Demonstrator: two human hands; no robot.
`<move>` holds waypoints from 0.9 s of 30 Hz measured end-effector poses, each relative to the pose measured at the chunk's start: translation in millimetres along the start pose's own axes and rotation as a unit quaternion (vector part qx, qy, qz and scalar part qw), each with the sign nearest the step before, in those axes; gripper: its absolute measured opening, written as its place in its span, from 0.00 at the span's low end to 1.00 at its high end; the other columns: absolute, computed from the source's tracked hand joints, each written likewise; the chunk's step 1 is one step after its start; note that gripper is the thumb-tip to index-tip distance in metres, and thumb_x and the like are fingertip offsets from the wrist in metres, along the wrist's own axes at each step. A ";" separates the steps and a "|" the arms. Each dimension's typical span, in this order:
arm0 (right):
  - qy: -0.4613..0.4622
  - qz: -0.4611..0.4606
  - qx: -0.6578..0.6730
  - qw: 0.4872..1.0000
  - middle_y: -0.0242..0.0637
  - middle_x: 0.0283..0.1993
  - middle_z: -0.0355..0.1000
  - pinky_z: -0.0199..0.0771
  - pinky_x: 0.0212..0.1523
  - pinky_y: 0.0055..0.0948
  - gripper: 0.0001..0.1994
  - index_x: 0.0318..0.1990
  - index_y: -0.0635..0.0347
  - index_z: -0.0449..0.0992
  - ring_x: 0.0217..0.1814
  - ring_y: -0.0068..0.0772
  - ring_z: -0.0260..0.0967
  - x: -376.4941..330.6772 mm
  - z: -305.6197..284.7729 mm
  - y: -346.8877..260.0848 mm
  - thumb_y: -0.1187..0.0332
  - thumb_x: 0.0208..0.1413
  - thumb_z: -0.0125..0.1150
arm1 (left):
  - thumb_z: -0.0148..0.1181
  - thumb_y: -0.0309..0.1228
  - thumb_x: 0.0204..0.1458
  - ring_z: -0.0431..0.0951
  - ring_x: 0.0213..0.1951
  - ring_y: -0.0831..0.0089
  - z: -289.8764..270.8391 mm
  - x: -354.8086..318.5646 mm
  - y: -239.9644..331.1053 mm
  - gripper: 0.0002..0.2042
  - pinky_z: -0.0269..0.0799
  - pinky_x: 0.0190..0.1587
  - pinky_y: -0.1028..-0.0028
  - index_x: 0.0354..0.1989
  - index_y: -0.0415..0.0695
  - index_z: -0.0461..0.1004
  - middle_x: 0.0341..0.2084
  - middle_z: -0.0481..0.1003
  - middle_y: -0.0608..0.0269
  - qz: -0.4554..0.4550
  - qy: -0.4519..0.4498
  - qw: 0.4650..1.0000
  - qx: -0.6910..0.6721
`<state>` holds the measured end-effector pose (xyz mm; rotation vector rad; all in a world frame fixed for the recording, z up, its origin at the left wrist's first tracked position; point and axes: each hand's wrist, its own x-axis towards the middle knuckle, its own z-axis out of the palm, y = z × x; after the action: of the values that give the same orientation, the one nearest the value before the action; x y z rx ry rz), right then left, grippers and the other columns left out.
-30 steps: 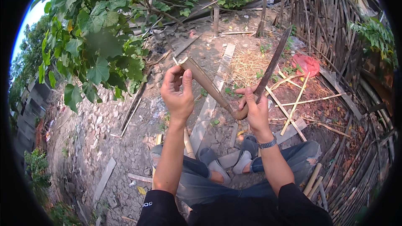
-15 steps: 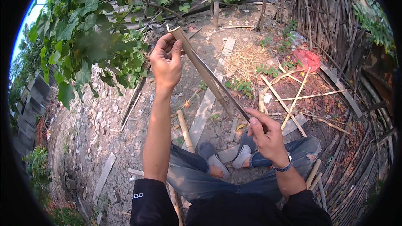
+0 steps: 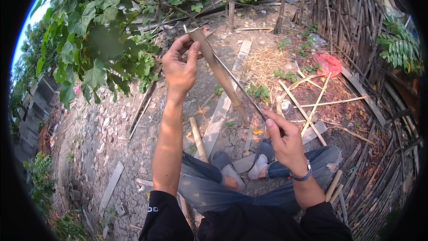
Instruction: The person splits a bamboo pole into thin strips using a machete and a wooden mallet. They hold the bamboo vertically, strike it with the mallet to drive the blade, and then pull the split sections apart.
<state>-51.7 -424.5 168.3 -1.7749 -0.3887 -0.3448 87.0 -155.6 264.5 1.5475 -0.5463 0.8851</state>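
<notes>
My left hand is raised in front of me, its thumb and fingers closed on the upper end of a flat brown strip of wood or bamboo. The strip slants down to the right, its lower end free. Along its right edge runs a long, narrow, dark blade-like piece, touching the strip higher up and standing apart lower down. My right hand, with a watch at the wrist, pinches the lower end of this piece between thumb and fingers. A small pale tip shows above my left fingers; whether it belongs to the blade-like piece I cannot tell.
Past my shoes lie a bamboo pole, a grey board and crossed bamboo strips. Dry straw and a red plastic bag lie farther out. Leafy branches hang left; a stick fence stands right.
My left hand has shifted slightly right and down with the brown strip. The strip's broad face shows more now. My right hand has moved slightly right and down, still pinching the dark piece.
</notes>
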 end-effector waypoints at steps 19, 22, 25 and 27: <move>-0.003 0.042 0.229 0.973 0.24 0.23 0.64 0.53 0.18 0.17 0.15 0.56 0.63 0.77 0.18 0.10 0.55 62.0 0.9 -31.6 0.63 0.70 0.55 | 0.68 0.27 0.58 0.75 0.32 0.85 5.1 -4.8 15.7 0.13 0.71 0.37 0.82 0.47 0.32 0.78 0.34 0.80 0.66 0.022 0.015 0.989 0.143; 0.015 0.013 0.152 0.988 0.28 0.28 0.72 0.64 0.29 0.18 0.16 0.56 0.68 0.77 0.29 0.10 0.64 37.0 7.9 -20.1 0.65 0.68 0.58 | 0.68 0.27 0.59 0.76 0.34 0.85 5.0 -4.6 14.7 0.13 0.72 0.38 0.82 0.47 0.32 0.77 0.34 0.80 0.66 0.014 0.011 0.987 0.161; 0.016 0.011 0.062 0.998 0.37 0.35 0.79 0.72 0.36 0.22 0.16 0.55 0.70 0.78 0.36 0.16 0.71 19.8 5.4 -17.2 0.67 0.65 0.61 | 0.70 0.30 0.56 0.75 0.31 0.84 1.1 3.1 4.9 0.14 0.70 0.31 0.82 0.46 0.34 0.79 0.32 0.80 0.65 0.050 0.019 0.989 0.137; 0.017 0.006 0.025 1.000 0.41 0.37 0.81 0.74 0.38 0.24 0.16 0.54 0.71 0.78 0.37 0.20 0.74 13.3 4.8 -15.8 0.67 0.64 0.62 | 0.69 0.29 0.57 0.77 0.34 0.82 1.0 4.1 3.1 0.14 0.72 0.37 0.81 0.46 0.32 0.78 0.33 0.80 0.64 0.040 0.022 0.990 0.131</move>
<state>-46.6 -415.4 186.7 -1.7196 -0.3598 -0.3526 87.3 -156.6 269.7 1.7483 -0.4765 1.0835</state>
